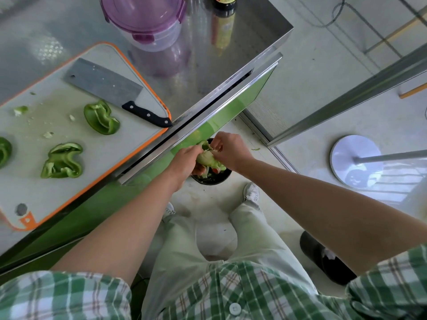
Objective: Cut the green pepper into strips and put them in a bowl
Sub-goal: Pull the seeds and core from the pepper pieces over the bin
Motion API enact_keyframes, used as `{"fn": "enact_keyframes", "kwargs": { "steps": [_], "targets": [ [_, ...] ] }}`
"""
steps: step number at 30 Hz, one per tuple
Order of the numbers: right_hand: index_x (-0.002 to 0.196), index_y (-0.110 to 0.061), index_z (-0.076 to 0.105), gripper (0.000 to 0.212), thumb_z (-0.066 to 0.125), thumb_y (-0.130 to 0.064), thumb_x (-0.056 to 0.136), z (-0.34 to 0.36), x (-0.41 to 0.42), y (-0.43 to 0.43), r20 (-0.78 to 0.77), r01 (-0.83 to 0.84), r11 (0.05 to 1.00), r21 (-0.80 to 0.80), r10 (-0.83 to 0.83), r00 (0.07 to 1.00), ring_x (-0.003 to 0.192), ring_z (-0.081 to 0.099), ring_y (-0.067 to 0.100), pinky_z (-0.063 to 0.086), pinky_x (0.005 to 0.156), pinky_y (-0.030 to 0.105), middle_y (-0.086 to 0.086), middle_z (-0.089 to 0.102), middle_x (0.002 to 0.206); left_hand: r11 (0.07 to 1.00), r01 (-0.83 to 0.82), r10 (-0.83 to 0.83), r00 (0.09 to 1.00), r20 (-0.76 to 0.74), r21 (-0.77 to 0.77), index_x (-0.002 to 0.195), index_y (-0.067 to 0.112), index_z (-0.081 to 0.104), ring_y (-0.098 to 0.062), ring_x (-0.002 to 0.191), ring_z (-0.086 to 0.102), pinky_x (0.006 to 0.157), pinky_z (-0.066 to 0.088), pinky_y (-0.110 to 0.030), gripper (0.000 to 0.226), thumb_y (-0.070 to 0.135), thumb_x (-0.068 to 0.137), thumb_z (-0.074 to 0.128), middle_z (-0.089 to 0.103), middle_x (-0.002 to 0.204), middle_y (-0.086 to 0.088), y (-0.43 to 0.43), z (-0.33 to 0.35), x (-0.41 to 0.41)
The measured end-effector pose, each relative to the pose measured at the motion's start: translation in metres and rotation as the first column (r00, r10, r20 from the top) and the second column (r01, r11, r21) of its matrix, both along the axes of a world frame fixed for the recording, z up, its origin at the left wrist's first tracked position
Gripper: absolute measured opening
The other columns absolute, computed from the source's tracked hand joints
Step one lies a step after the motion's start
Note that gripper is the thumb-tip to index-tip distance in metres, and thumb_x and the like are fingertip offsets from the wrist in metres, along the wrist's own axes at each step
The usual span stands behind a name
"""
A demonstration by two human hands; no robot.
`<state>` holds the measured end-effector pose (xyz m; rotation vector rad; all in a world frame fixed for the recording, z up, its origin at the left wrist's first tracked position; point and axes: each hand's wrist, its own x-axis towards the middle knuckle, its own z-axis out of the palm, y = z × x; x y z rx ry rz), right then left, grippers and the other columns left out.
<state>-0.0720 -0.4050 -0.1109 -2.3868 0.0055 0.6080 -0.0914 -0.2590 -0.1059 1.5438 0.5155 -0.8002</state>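
The left hand (184, 160) and right hand (231, 147) both pinch a pale pepper piece (206, 158), perhaps its core, off the right corner of the cutting board (46, 195), over a black bin (218, 179) they largely hide. On the board lie pepper chunks (101, 118) and a cleaver (104, 84); behind it, a purple-lidded container (143, 21).

A single wide-angle head view looks steeply down over the worktop (203, 65) edge; worktop fills the upper left, floor (323, 77) right of it, left hand (184, 160) and right hand (231, 147) near, just beyond that edge.
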Motion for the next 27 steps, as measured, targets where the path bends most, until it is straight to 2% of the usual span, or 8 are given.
{"fn": "enact_keyframes", "kwargs": {
  "steps": [2, 6, 12, 15, 18, 23, 25, 27],
  "targets": [
    [0.094, -0.011, 0.066, 0.008, 0.064, -0.016, 0.088, -0.003, 0.000, 0.002, 0.021, 0.022, 0.999, -0.033, -0.021, 1.000, 0.084, 0.057, 0.014, 0.043, 0.071, 0.022, 0.002, 0.064, 0.091, 1.000, -0.023, 0.023, 1.000, 0.006, 0.015, 0.081, 0.010, 0.058, -0.019, 0.057, 0.051, 0.055, 0.046, -0.029, 0.026, 0.018, 0.098, 0.040, 0.057, 0.070, -0.008, 0.002, -0.001, 0.001],
    [0.091, -0.009, 0.071, 0.011, 0.062, -0.016, 0.091, -0.006, 0.001, 0.003, 0.003, 0.022, 1.000, -0.007, -0.022, 1.000, 0.080, 0.059, 0.010, 0.044, 0.073, 0.019, 0.002, 0.069, 0.090, 0.999, -0.014, 0.013, 1.000, 0.013, 0.049, 0.079, 0.011, 0.058, -0.019, 0.055, 0.050, 0.053, 0.045, -0.028, 0.026, 0.019, 0.098, 0.043, 0.057, 0.066, -0.007, 0.002, 0.000, 0.002],
    [0.089, -0.007, 0.070, 0.015, 0.068, -0.022, 0.088, -0.003, 0.005, -0.010, -0.224, 0.052, 0.982, 0.184, -0.009, 0.975, 0.052, 0.064, 0.004, 0.051, 0.056, 0.016, 0.000, 0.070, 0.073, 0.996, -0.002, 0.003, 1.000, -0.010, 0.086, 0.077, 0.012, 0.055, -0.018, 0.055, 0.051, 0.054, 0.043, -0.027, 0.028, 0.021, 0.098, 0.039, 0.056, 0.066, -0.005, 0.002, -0.004, 0.002],
    [0.096, -0.004, 0.071, 0.019, 0.070, -0.020, 0.086, -0.004, 0.006, -0.019, -0.343, 0.191, 0.937, 0.292, -0.083, 0.936, 0.060, 0.066, 0.011, 0.056, 0.065, 0.022, 0.003, 0.070, 0.075, 0.996, 0.002, 0.000, 1.000, -0.027, 0.085, 0.076, 0.013, 0.055, -0.019, 0.061, 0.052, 0.056, 0.044, -0.028, 0.027, 0.020, 0.097, 0.038, 0.057, 0.071, -0.006, 0.002, -0.004, 0.003],
    [0.100, -0.002, 0.071, 0.021, 0.070, -0.017, 0.086, -0.008, 0.005, -0.027, -0.454, 0.372, 0.861, 0.346, -0.193, 0.870, 0.066, 0.063, 0.016, 0.055, 0.067, 0.025, 0.010, 0.069, 0.082, 0.995, -0.002, 0.008, 0.998, -0.066, 0.102, 0.079, 0.014, 0.055, -0.020, 0.070, 0.053, 0.058, 0.046, -0.028, 0.025, 0.021, 0.096, 0.037, 0.058, 0.079, -0.008, 0.004, -0.006, 0.003],
    [0.105, -0.007, 0.068, 0.024, 0.068, -0.024, 0.088, -0.013, 0.003, -0.024, -0.416, 0.325, 0.885, 0.332, -0.172, 0.893, 0.079, 0.068, 0.022, 0.057, 0.085, 0.039, 0.008, 0.071, 0.089, 0.995, -0.065, 0.074, 0.989, -0.126, 0.076, 0.080, 0.010, 0.057, -0.021, 0.066, 0.054, 0.057, 0.047, -0.029, 0.028, 0.022, 0.096, 0.038, 0.060, 0.076, -0.010, 0.008, -0.005, 0.003],
    [0.104, -0.009, 0.067, 0.026, 0.072, -0.025, 0.085, -0.009, 0.001, -0.015, -0.357, 0.230, 0.918, 0.322, -0.108, 0.928, 0.074, 0.069, 0.019, 0.058, 0.078, 0.032, 0.002, 0.069, 0.087, 0.996, -0.054, 0.063, 0.990, -0.127, 0.068, 0.080, 0.009, 0.058, -0.021, 0.063, 0.054, 0.058, 0.047, -0.029, 0.029, 0.023, 0.096, 0.038, 0.060, 0.074, -0.010, 0.006, -0.005, 0.002],
    [0.094, -0.011, 0.066, 0.018, 0.074, -0.023, 0.083, -0.007, -0.001, -0.005, -0.233, 0.146, 0.960, 0.241, -0.089, 0.968, 0.068, 0.068, 0.015, 0.054, 0.068, 0.023, -0.001, 0.068, 0.082, 0.997, -0.050, 0.057, 0.991, -0.125, 0.059, 0.080, 0.009, 0.059, -0.020, 0.062, 0.053, 0.059, 0.047, -0.030, 0.030, 0.022, 0.096, 0.038, 0.060, 0.072, -0.010, 0.003, -0.004, 0.002]
  ]
}}
